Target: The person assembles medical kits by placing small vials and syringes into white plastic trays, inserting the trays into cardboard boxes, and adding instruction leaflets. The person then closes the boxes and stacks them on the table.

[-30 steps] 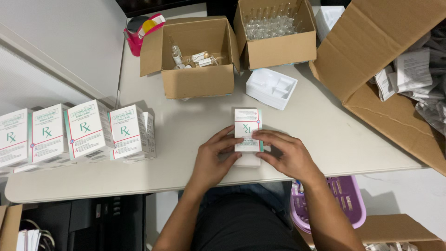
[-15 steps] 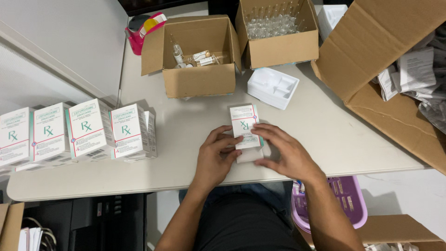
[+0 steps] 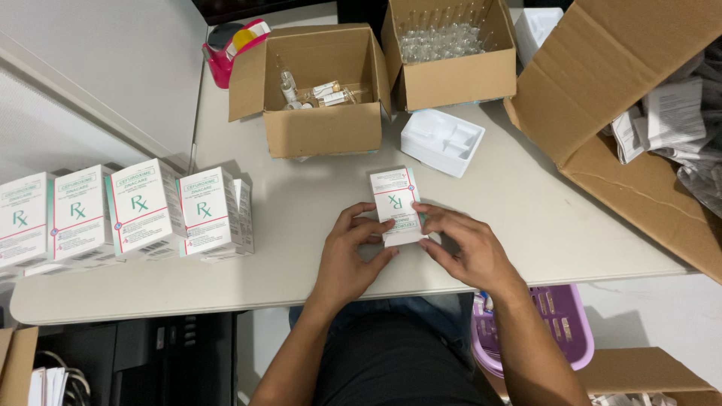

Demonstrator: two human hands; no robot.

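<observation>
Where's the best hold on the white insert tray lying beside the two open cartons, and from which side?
Probably pinch the white insert tray across its two long outer walls, coming from above. It lies flat on the table with its moulded pockets facing up, and the cartons crowd its far side, so the near edge is freer.

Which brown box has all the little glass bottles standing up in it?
The cardboard box with upright vials, at the table's far edge right of the middle. The cardboard box beside it holds only a few scattered items, and the big carton holds paper leaflets.
</observation>
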